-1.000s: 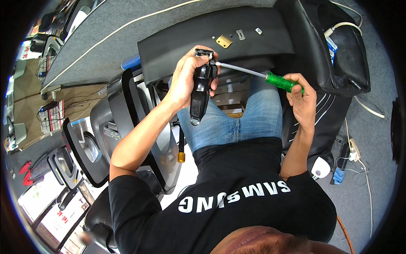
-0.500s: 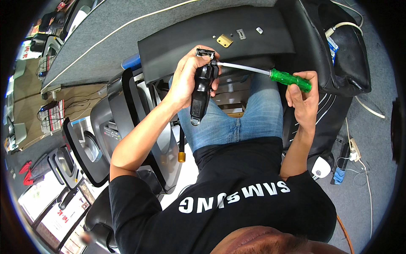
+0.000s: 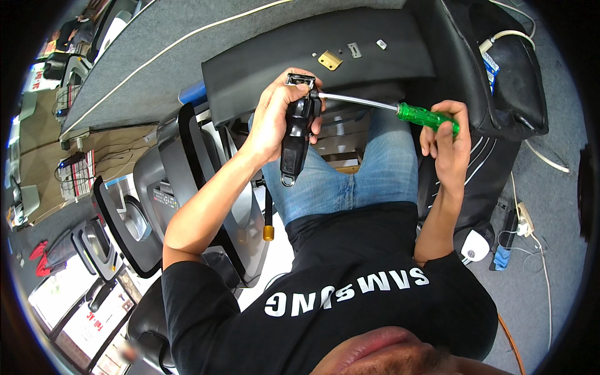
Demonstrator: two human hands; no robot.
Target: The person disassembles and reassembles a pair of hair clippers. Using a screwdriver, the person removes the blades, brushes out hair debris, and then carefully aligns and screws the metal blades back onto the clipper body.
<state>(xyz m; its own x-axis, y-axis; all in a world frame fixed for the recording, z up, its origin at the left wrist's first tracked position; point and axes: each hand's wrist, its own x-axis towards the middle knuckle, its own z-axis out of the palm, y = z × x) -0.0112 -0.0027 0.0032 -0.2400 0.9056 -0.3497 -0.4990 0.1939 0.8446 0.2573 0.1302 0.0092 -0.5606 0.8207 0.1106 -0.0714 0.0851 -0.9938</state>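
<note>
My left hand (image 3: 275, 115) is closed round a black hair clipper (image 3: 294, 147), its blade end pointing up, over my lap. The tip of a green-handled screwdriver (image 3: 415, 114) meets the right side of the clipper just below the blade. My right hand (image 3: 449, 140) grips the handle at its far end, fingers curled over it. On the black padded bench (image 3: 237, 84) above lie a gold plate (image 3: 329, 60), a silver slotted plate (image 3: 354, 50), a small pale piece (image 3: 381, 44) and tiny parts (image 3: 314, 54), perhaps screws.
A black chair armrest (image 3: 512, 106) with a white cable and blue item stands at right. A power strip (image 3: 524, 222) lies on the floor. Grey equipment (image 3: 156, 194) fills the left, beside a wooden shelf (image 3: 112, 169) with cables and a stack. A person (image 3: 69, 34) appears at far upper left.
My right hand has shifted slightly up and to the right along the screwdriver handle, which now sits a little farther right. The clipper stays almost still in my left hand.
</note>
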